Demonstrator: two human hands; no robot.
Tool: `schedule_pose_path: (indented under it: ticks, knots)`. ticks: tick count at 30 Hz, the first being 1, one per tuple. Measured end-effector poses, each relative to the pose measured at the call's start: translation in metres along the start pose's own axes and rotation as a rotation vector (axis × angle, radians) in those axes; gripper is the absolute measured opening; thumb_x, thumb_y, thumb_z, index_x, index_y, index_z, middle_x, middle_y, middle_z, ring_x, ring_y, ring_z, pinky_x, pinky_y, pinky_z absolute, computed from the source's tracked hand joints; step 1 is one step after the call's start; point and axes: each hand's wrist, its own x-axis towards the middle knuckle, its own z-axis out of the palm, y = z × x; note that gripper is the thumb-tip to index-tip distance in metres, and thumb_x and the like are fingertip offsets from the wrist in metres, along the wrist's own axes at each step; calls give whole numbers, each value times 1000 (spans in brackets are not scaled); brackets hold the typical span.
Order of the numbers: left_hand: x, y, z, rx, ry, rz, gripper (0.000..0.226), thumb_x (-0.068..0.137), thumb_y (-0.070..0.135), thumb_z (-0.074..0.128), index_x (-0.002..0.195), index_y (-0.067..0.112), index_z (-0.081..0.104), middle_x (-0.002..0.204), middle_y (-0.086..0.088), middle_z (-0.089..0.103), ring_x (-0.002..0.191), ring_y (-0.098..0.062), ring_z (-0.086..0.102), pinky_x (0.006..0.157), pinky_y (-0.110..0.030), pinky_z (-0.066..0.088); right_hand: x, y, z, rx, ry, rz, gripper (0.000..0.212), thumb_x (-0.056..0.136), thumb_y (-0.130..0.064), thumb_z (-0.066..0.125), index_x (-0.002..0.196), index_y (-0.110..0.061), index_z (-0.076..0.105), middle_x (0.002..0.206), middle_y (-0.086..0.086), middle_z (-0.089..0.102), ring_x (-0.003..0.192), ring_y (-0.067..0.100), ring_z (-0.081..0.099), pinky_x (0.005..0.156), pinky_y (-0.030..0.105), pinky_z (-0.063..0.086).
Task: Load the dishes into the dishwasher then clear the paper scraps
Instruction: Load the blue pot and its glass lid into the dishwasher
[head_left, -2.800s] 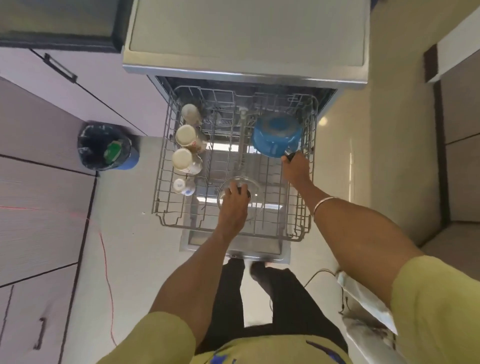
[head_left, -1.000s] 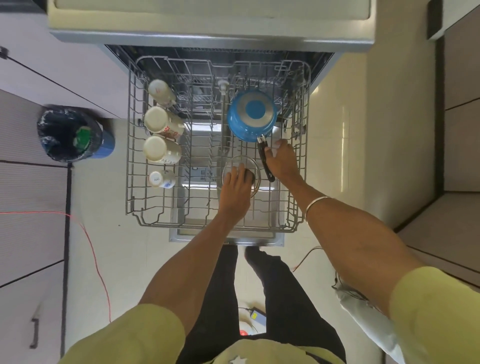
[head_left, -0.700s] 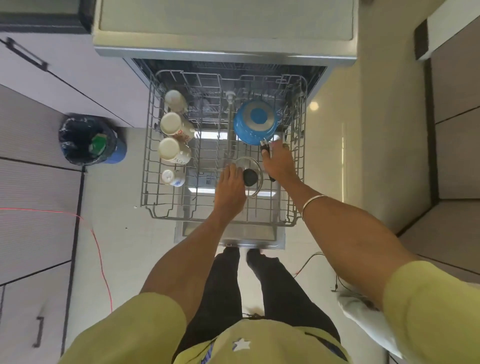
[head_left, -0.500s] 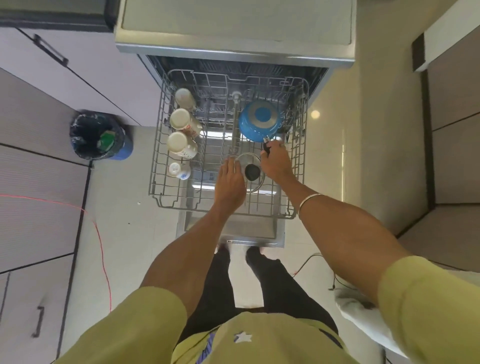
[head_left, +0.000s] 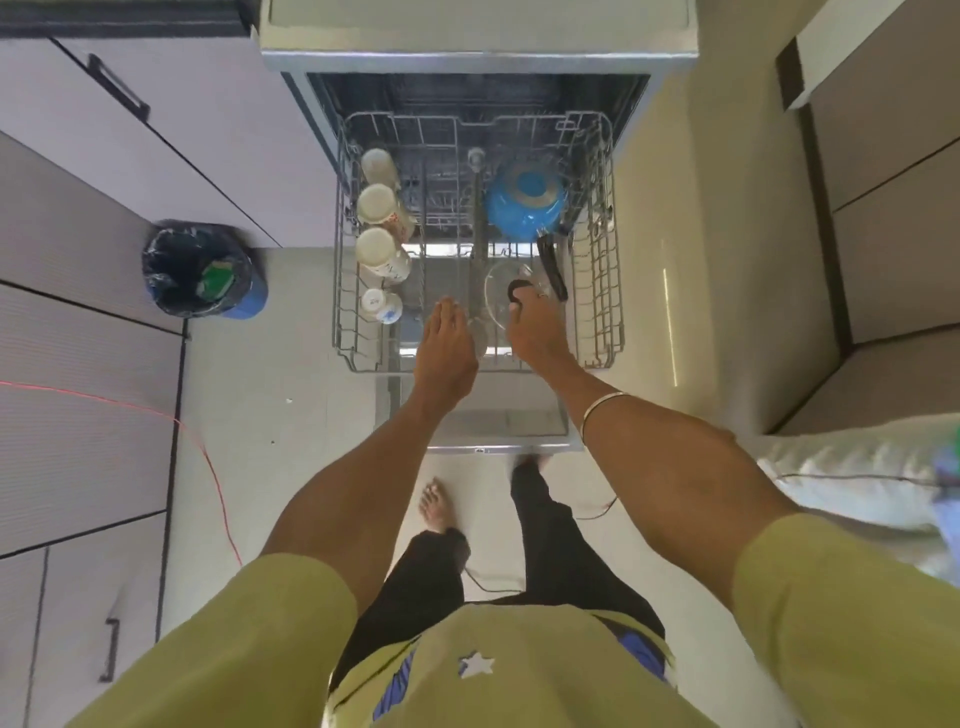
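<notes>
The dishwasher's wire rack (head_left: 607, 312) is pulled out over the open door. A blue saucepan (head_left: 524, 205) sits upside down at its back right, its black handle (head_left: 551, 266) pointing toward me. In front of the pan a glass lid (head_left: 497, 304) with a black knob (head_left: 517, 287) rests among the tines. My right hand (head_left: 535, 330) has its fingertips closed on that knob. My left hand (head_left: 447, 348) hovers flat over the rack's front edge, left of the lid, holding nothing. Several white cups (head_left: 379, 249) line the rack's left side.
A black-lined bin (head_left: 200, 267) with green waste stands on the floor left of the dishwasher. A red cable (head_left: 218, 493) runs across the tiles. Cabinets flank both sides. A white cloth bundle (head_left: 852, 467) lies at the right. My bare feet stand before the door (head_left: 498, 421).
My left hand has let go of the lid knob and drawn back to the left. My right hand has left the pan handle and taken the knob.
</notes>
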Motion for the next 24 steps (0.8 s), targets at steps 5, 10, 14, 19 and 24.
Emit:
schedule_pose_path:
  ticks: [5,10,14,19,24]
  knots:
    - [-43,-35,7,10,56,102,58,92,-7,42,148,-6,30,155,-24,31,147,-35,24,120,-40,18,-47,5,30,-2,10,24,24,100,-14,35,112,-7,55,98,16,60,89,31,60,73,38,50]
    - [-65,-61,21,-18,-31,68,55,95,-3,41,149,-3,30,157,-21,29,148,-33,24,121,-43,25,-78,14,46,-44,-74,94,43,92,4,45,134,-1,50,124,21,56,115,33,54,91,35,46]
    - [-65,-67,34,-58,-60,43,48,101,5,39,147,-2,33,156,-20,30,148,-33,24,121,-42,23,-84,27,60,-18,-84,113,54,87,10,44,141,-1,46,130,20,54,123,31,51,99,33,44]
    - [-47,-67,63,-58,-64,51,50,104,9,33,151,-3,23,159,-23,19,150,-33,13,122,-41,10,-67,46,85,-221,-1,18,47,86,6,51,133,-4,54,123,15,60,118,30,52,105,37,36]
    - [-25,-71,108,-44,-79,2,40,99,6,44,138,-1,43,147,-21,42,146,-35,25,123,-45,15,-35,59,126,-279,-19,-17,40,86,2,53,125,-6,56,122,12,62,120,26,53,110,35,30]
